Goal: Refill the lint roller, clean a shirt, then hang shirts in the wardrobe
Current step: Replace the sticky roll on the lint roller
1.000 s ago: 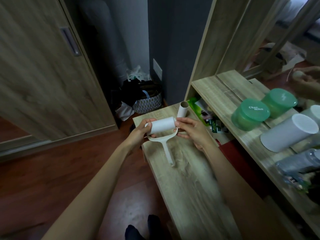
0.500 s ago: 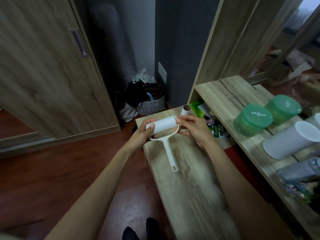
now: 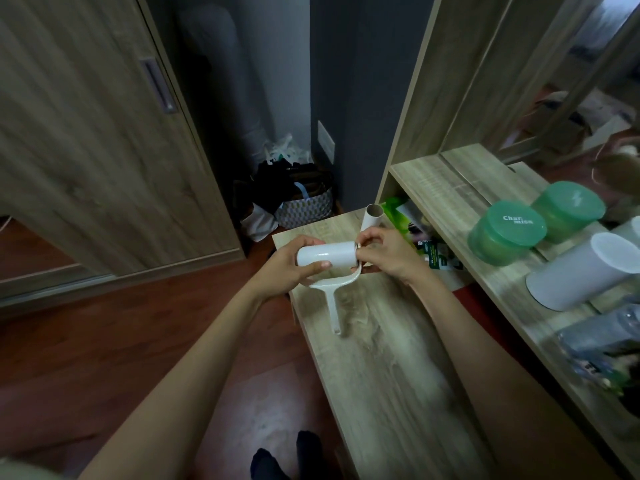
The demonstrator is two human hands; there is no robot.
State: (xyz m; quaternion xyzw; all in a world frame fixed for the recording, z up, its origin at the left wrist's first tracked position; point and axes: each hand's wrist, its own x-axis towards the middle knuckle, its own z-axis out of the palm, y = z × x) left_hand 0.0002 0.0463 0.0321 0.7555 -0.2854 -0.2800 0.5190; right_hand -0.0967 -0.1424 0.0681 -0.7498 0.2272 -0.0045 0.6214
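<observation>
Left hand (image 3: 291, 268) curls its fingers and thumb round a white refill roll (image 3: 327, 258), held level above the far end of a low wooden bench (image 3: 381, 368), while the right hand (image 3: 384, 254) pinches the lint roller (image 3: 334, 303) where its curved fork meets the roll's right end. The roller's white handle hangs down toward the bench top; whether its tip touches the wood cannot be told. Just behind the hands an empty cardboard core (image 3: 372, 218) stands on end. The refill appears to be at the seating stage, and the join between roll and fork is hidden by the fingertips, so a skewed push could jam the roll or leave it only half on, loose enough to slide off on the first stroke over cloth. A swing of the dangling handle or a bump from the right wrist might also topple the core off the bench. No shirt is in view. The wardrobe door (image 3: 86, 150) stands off to the left, across the wood floor.
</observation>
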